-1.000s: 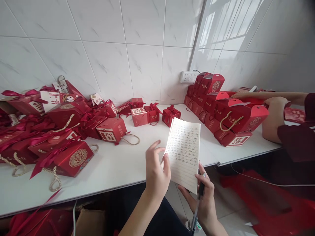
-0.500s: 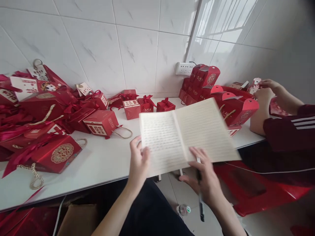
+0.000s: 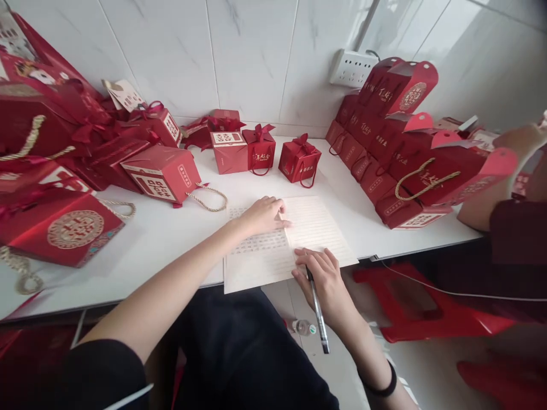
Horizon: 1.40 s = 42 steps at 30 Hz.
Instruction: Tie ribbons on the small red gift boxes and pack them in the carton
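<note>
An open lined notebook (image 3: 318,225) lies on the white table and juts over its front edge. Its left page carries rows of handwriting; the right page shows only ruled lines. My left hand (image 3: 264,215) rests on the notebook beside the centre fold, fingers bent, thumb and forefinger apart. My right hand (image 3: 327,279) is at the notebook's lower edge near the fold, fingertips touching the page. A dark pen (image 3: 318,313) with a clear barrel is held in that hand, slanting down toward me.
Red gift boxes (image 3: 164,171) with ribbons and rope handles crowd the table's left. Small boxes (image 3: 300,159) stand behind the notebook, and stacked ones (image 3: 380,142) stand right, below a power strip (image 3: 352,67). Another person's arm (image 3: 482,196) is at far right, above a red stool (image 3: 427,307).
The notebook has come down from the air onto the table. My left hand has moved from its left edge to the centre fold. The pen stays in my right hand.
</note>
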Available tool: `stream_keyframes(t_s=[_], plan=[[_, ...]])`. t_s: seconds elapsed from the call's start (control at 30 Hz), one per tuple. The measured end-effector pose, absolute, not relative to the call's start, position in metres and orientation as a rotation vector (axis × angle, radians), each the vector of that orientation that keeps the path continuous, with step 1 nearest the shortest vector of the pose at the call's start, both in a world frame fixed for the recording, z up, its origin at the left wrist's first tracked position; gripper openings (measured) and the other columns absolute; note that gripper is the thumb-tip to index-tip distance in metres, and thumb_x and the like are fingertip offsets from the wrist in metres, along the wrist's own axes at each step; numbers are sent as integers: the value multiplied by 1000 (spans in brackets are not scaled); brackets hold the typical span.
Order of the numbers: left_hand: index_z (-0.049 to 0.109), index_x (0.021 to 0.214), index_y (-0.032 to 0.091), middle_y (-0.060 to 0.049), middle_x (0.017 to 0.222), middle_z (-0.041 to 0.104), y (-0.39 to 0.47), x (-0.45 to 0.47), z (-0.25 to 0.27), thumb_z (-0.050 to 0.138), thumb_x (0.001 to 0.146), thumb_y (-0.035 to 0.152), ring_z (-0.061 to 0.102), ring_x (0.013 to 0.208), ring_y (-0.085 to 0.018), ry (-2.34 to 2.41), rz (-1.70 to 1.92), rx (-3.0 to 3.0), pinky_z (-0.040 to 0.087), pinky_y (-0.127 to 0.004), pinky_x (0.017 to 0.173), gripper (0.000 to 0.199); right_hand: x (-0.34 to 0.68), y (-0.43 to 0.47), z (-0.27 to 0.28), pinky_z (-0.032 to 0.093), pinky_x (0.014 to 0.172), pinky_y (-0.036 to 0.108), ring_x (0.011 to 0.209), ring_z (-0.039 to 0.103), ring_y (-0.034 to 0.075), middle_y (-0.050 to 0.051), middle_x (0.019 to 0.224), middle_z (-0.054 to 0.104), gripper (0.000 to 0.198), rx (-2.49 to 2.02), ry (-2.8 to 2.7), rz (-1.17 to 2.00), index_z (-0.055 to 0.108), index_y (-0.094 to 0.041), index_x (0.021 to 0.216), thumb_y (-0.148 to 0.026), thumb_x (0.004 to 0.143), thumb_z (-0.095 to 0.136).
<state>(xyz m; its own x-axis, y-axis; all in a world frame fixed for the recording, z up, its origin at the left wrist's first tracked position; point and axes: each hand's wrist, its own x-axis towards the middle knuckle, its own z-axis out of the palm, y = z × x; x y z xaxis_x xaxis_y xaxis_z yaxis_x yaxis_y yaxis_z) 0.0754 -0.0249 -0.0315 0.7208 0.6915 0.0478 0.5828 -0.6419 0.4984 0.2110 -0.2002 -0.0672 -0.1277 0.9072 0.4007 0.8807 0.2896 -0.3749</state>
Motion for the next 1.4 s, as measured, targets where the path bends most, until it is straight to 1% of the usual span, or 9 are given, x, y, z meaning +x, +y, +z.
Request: stream_keyframes(t_s=[0.1,0.17,0.27,0.37,0.53,0.67,0.8,0.9,1.4], plan=[[52,94,16,-6,97,56,-18,69,-44,63,79,44,50,96,-23,924,332,2490,40,-33,84,32,214,-199,-64,27,103,50,109,57,24,7,107,65,12,-1587,-2010,89,49,-21,93,-30,96,43],[52,91,17,-5,98,56,-20,64,-47,60,82,42,49,96,-22,894,338,2526,37,-33,85,28,218,-195,-58,32,99,48,104,59,24,6,104,66,16,-1599,-1978,157,52,-21,93,-34,96,43],[53,87,18,-4,98,56,-23,63,-47,53,87,40,49,97,-21,853,288,2552,34,-34,86,22,219,-181,-46,44,82,39,92,61,22,5,99,65,32,-1643,-1767,411,53,-23,103,-51,95,39],[53,86,19,-3,97,56,-24,66,-46,49,87,37,48,97,-21,859,256,2542,32,-34,86,19,213,-159,-42,47,67,31,79,59,17,3,90,61,40,-1549,-1444,602,51,-23,102,-57,94,32],[52,88,19,-3,97,55,-22,66,-48,56,81,46,48,96,-21,832,311,2576,32,-33,83,29,202,-137,-51,40,53,23,55,49,10,-2,62,52,35,-1579,-1288,658,49,-19,71,-47,93,45],[51,88,19,-3,97,54,-21,65,-49,60,74,53,48,98,-23,807,288,2571,33,-34,83,38,200,-136,-51,35,44,20,46,44,8,-5,50,46,33,-1712,-1230,569,45,-18,61,-35,82,62],[51,88,20,-4,98,53,-22,66,-50,61,71,54,48,101,-26,832,290,2539,33,-38,88,40,197,-134,-46,29,39,17,41,32,5,-7,44,36,38,-1788,-1291,428,38,-17,51,-25,79,63],[51,89,20,-4,98,53,-22,66,-50,60,70,56,47,105,-29,845,300,2499,32,-42,92,41,195,-131,-47,25,36,15,40,29,4,-8,42,32,39,-1784,-1351,382,38,-16,48,-21,78,63],[52,88,21,-3,100,51,-22,68,-53,57,64,62,42,116,-35,859,334,2455,27,-49,101,48,194,-130,-45,27,37,16,42,32,4,-7,43,36,33,-1858,-1462,299,38,-16,48,-13,75,57]])
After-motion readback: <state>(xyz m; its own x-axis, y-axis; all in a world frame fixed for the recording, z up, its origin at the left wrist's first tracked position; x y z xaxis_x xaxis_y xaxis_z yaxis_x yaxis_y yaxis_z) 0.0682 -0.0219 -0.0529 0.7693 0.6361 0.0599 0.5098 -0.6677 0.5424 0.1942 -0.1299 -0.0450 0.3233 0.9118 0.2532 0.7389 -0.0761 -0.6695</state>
